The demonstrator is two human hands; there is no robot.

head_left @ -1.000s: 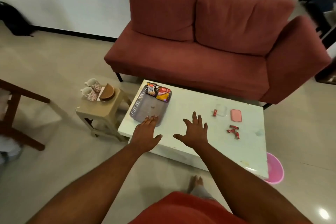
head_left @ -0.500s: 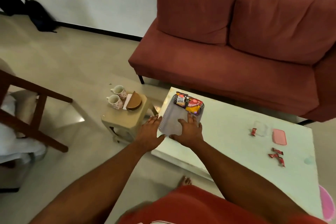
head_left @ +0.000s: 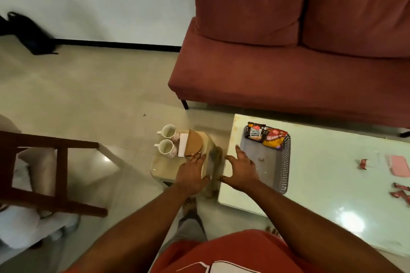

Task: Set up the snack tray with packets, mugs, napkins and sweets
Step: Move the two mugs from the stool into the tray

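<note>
Head view, sole vantage. My left hand (head_left: pixel 192 174) is spread flat, palm down, over the near end of the small stool (head_left: pixel 164 167); it grips nothing. My right hand (head_left: pixel 240 170) is likewise open and empty, fingers splayed over the left edge of the coffee table (head_left: pixel 328 184), beside the near left corner of the tray (head_left: pixel 286 162).

Status of load: two snack packets (head_left: pixel 267 136) lie at the tray's far end; the rest of its floor is bare. The two mugs (head_left: pixel 168 143) stand on the stool's far left part, handles pointing left, one behind the other. White napkins (head_left: pixel 183 144) and a brown round holder (head_left: pixel 195 143) sit just to their right. Red sweets (head_left: pixel 399 190) lie well apart on the table's right side, near a pink case (head_left: pixel 399 165).

Assessment: the mugs appear to be the step in hand. Recommended practice: reach past the napkins, take one mug per hand by the body or handle, keep them upright, and set them in the tray's empty near portion, clear of the packets.

Relative position: the mugs lie ahead and left of my left fingertips, not touching; the holder's edge lies right at them.
</note>
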